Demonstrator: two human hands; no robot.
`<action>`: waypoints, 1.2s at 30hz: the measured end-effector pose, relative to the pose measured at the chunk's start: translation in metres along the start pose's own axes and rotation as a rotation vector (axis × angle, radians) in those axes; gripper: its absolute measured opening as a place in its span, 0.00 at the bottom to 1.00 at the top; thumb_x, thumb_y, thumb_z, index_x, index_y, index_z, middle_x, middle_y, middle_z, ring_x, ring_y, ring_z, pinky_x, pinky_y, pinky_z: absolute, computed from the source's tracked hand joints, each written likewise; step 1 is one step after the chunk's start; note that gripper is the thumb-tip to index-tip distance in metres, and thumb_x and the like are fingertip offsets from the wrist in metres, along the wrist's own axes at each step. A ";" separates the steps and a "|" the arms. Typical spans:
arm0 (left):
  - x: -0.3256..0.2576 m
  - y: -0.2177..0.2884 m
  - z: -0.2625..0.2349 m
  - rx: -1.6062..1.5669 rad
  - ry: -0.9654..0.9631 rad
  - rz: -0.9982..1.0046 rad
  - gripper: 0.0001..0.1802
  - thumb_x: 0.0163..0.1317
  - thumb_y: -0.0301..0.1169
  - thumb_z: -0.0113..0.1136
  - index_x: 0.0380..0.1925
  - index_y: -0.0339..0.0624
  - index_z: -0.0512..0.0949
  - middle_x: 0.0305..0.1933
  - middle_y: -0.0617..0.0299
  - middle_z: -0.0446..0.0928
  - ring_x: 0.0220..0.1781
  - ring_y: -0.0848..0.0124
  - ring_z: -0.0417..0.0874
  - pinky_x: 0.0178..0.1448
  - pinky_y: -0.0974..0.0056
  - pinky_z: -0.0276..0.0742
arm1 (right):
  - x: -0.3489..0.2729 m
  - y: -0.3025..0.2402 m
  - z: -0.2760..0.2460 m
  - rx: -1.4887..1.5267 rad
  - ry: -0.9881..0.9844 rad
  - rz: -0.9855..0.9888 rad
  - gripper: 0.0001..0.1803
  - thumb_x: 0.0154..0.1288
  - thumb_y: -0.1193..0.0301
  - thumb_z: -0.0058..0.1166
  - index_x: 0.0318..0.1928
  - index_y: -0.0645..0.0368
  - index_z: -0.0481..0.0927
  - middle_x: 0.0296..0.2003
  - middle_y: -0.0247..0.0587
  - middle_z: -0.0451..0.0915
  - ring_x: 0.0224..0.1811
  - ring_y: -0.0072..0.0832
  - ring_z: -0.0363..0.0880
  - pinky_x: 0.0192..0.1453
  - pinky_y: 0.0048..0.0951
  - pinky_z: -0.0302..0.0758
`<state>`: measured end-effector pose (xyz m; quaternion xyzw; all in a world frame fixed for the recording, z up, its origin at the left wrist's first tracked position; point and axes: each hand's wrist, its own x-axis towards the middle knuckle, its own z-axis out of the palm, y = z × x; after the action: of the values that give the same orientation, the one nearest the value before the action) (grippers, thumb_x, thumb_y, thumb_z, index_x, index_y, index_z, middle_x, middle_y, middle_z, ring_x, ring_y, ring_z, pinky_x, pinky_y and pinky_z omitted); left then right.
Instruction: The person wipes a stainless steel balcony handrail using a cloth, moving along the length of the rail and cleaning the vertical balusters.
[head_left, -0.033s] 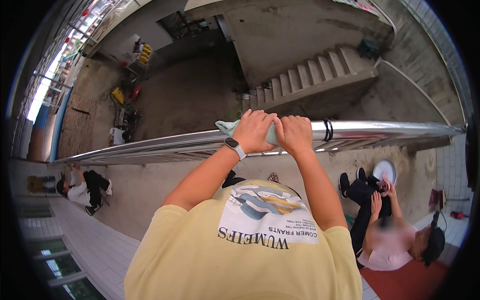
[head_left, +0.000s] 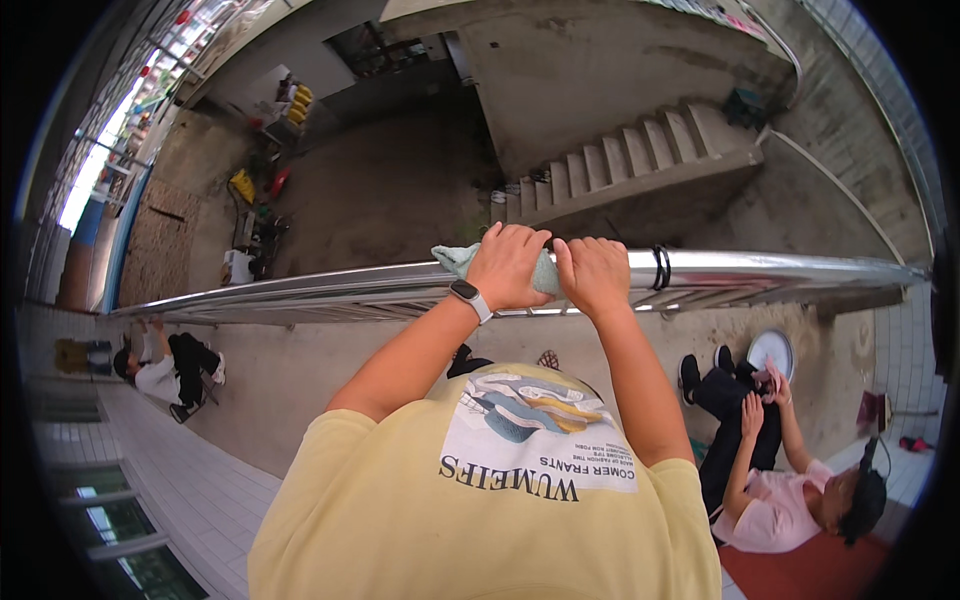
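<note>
My left hand (head_left: pixel 508 268), with a watch on its wrist, is closed around a pale green cloth (head_left: pixel 455 260) that lies over a shiny metal railing (head_left: pixel 780 268). One end of the cloth sticks out left of the hand, and more of it shows between my two hands. Right beside it, my right hand (head_left: pixel 596 275) is wrapped over the same rail, its thumb close to the cloth. Whether cloth lies under the right palm is hidden. Two black bands (head_left: pixel 661 268) circle the rail just right of that hand.
Beyond the railing, concrete stairs (head_left: pixel 620 165) and a yard lie lower down. At right a seated person (head_left: pixel 775 510) handles something pinkish near a white basin (head_left: pixel 772 352). Another person (head_left: pixel 165 375) sits at far left, reaching to the railing. Tiled wall (head_left: pixel 200 470) stands at lower left.
The whole view has shifted very slightly. Both hands keep their places on the railing, and the cloth has not visibly moved along it.
</note>
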<state>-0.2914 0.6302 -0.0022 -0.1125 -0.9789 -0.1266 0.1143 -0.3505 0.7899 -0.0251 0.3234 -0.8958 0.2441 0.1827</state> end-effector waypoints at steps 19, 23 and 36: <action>-0.160 -0.190 -0.058 0.378 0.046 -0.726 0.26 0.66 0.47 0.42 0.24 0.41 0.83 0.30 0.51 0.81 0.38 0.52 0.80 0.56 0.50 0.67 | -0.004 0.001 0.001 0.004 0.019 -0.068 0.19 0.65 0.60 0.46 0.20 0.56 0.74 0.20 0.41 0.75 0.26 0.41 0.73 0.37 0.43 0.65; -0.150 -0.175 -0.063 0.365 0.045 -0.782 0.28 0.65 0.47 0.43 0.17 0.40 0.81 0.25 0.51 0.80 0.33 0.52 0.79 0.45 0.49 0.71 | -0.005 0.003 0.005 -0.023 -0.048 -0.026 0.19 0.64 0.57 0.48 0.25 0.58 0.80 0.22 0.41 0.77 0.29 0.39 0.75 0.42 0.40 0.67; -0.096 -0.127 -0.056 0.157 -0.277 -0.701 0.33 0.65 0.59 0.36 0.29 0.48 0.85 0.30 0.52 0.82 0.36 0.53 0.81 0.46 0.51 0.73 | -0.002 -0.001 0.008 -0.051 0.002 -0.030 0.20 0.65 0.59 0.47 0.19 0.56 0.76 0.20 0.40 0.75 0.27 0.38 0.74 0.41 0.38 0.67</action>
<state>-0.2210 0.4772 -0.0018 0.2223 -0.9708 -0.0663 -0.0609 -0.3497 0.7862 -0.0322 0.3321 -0.8965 0.2188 0.1952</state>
